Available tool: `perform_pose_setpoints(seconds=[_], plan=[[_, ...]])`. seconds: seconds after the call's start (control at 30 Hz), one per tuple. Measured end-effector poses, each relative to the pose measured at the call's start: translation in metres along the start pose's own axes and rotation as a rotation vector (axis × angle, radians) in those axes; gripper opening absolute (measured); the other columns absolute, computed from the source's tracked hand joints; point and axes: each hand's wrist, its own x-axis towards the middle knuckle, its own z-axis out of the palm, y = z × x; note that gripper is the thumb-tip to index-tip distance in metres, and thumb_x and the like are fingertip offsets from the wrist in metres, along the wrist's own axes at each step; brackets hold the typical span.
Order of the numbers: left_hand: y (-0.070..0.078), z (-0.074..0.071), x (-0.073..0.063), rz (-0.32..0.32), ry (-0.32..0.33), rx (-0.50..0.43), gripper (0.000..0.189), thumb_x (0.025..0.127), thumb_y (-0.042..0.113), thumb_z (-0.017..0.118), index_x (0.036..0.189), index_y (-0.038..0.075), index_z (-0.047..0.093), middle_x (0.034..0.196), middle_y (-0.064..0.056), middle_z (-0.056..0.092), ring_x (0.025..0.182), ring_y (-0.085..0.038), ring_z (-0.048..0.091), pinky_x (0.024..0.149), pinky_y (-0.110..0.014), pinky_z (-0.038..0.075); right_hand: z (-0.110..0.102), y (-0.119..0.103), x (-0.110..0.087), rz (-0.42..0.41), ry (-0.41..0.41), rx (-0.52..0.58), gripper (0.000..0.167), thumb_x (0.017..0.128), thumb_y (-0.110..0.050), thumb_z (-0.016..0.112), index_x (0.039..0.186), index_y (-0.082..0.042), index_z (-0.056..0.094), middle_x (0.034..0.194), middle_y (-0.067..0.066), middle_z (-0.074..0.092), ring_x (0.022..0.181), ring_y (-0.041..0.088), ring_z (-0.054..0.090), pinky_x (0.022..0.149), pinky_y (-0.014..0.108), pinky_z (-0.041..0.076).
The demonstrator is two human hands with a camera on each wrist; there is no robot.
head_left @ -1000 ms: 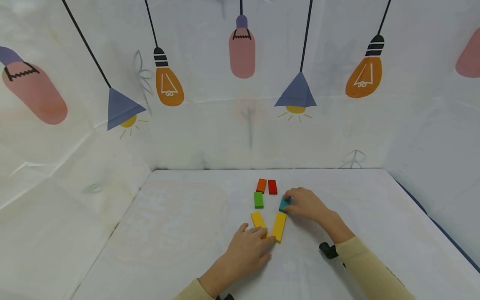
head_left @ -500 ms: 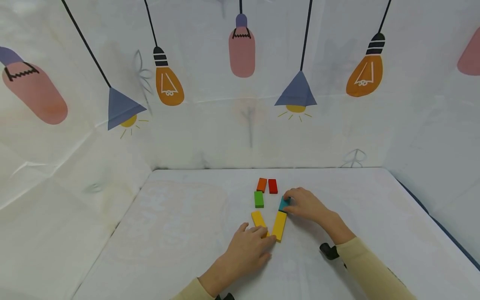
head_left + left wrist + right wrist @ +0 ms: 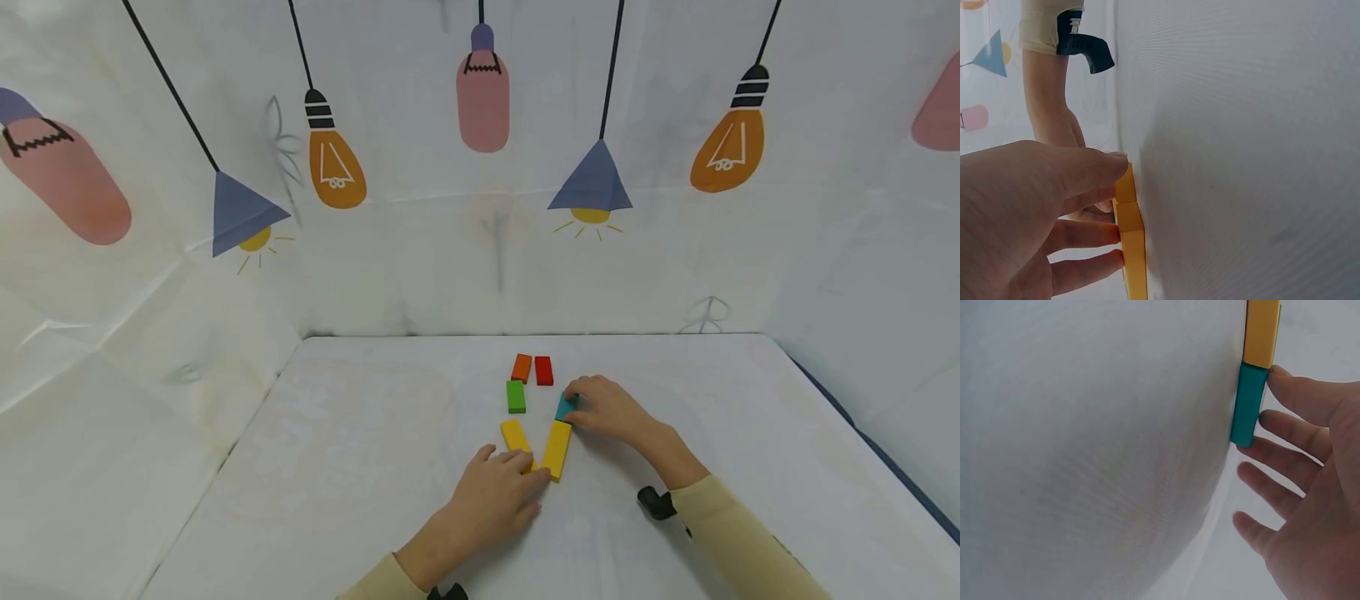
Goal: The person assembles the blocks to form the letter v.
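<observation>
In the head view, my left hand (image 3: 498, 496) lies over the lower end of the left yellow block (image 3: 513, 434), its fingers reaching to the base of the right yellow block (image 3: 556, 452). The left wrist view shows these extended fingertips against the yellow blocks (image 3: 1135, 262). My right hand (image 3: 611, 408) pinches a teal block (image 3: 564, 407) between thumb and fingers. That teal block (image 3: 1249, 405) meets the end of the right yellow block (image 3: 1261, 334) in the right wrist view. The two yellow blocks form a V, close together at the bottom.
A green block (image 3: 516, 397) lies above the left yellow one. Farther back, an orange block (image 3: 522, 367) and a red block (image 3: 543, 371) lie side by side. All rest on a white table (image 3: 360, 467), with a lamp-patterned sheet (image 3: 420, 250) behind it.
Both hands and all the blocks keep nearly the same places. Only the whole head view has shifted very slightly.
</observation>
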Motion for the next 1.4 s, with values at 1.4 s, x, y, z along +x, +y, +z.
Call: perform_pose_setpoints(seconds=[1.4], plan=[[-0.0013, 0.0005, -0.0007, -0.005, -0.002, 0.002, 0.044, 0.093, 0.047, 0.065, 0.135, 0.038, 0.059, 0.129, 0.008, 0.063, 0.124, -0.014, 0.060, 0.105, -0.050, 0.046, -0.0014, -0.0036, 0.0005, -0.009, -0.022, -0.037, 0.027, 0.087, -0.024, 0.073, 0.111, -0.013, 0.069, 0.114, 0.003, 0.070, 0.105, 0.024, 0.057, 0.097, 0.047, 0.050]])
